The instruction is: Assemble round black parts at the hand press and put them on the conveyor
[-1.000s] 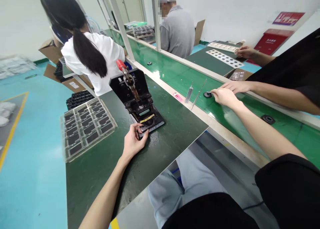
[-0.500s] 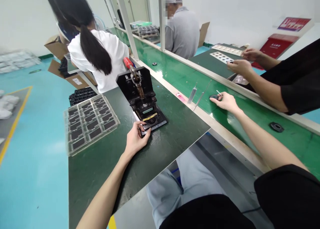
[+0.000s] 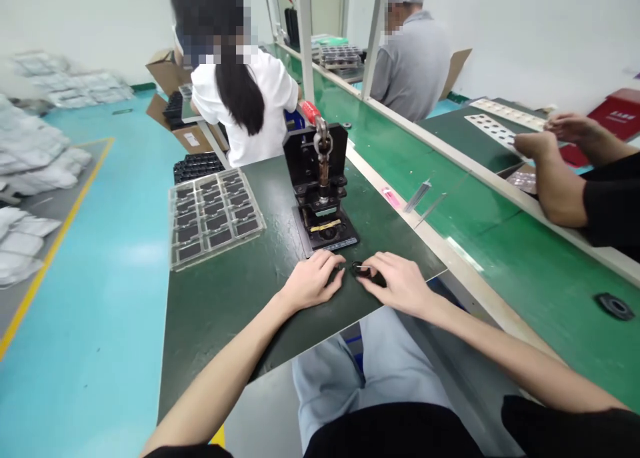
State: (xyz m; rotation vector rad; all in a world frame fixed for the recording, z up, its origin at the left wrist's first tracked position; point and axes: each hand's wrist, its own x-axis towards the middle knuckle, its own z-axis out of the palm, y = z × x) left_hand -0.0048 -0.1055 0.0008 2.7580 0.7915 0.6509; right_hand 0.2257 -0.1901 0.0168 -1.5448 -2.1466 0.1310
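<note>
My right hand holds a small black ring-shaped part between thumb and fingers, with a thin white stick across it, over the dark green table. Close by on the left, my left hand has its fingers curled towards that part; what its fingertips hold, if anything, is too small to name. Just beyond both hands stands a black hand press with a red handle. A yellow strip lies across its base.
A clear tray of black parts sits at the table's left. Along the right runs a green conveyor with a black part and metal sticks at its edge. Several people sit around.
My right hand has come from the conveyor to the table with the black part. My left hand has left the press base and moved towards it. The view has turned left.
</note>
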